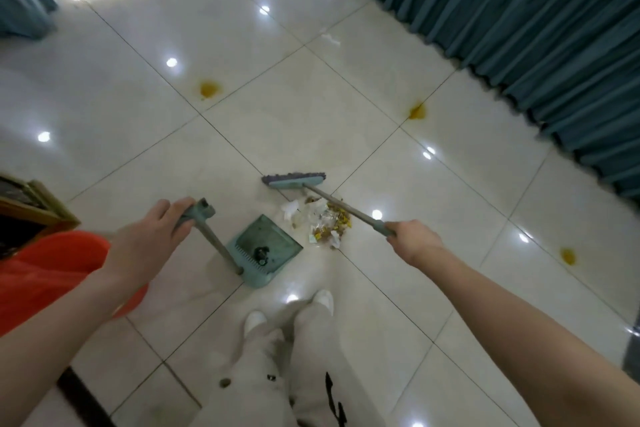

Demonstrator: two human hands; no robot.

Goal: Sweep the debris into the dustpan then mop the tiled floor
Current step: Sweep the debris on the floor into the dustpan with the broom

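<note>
A teal dustpan stands on the glossy tiled floor with a small dark clump inside it. My left hand grips the top of its upright handle. Just right of the pan's mouth lies a pile of debris: white paper scraps, clear wrappers and yellow-brown bits. My right hand grips the handle end of a teal broom, whose purple-bristled head rests on the floor just beyond the pile. Yellow stains mark the tiles farther out.
Teal curtains hang along the right side. An orange bucket sits at the left, beside a wooden frame. A white paper scrap lies farther off. My legs and white shoes stand behind the dustpan.
</note>
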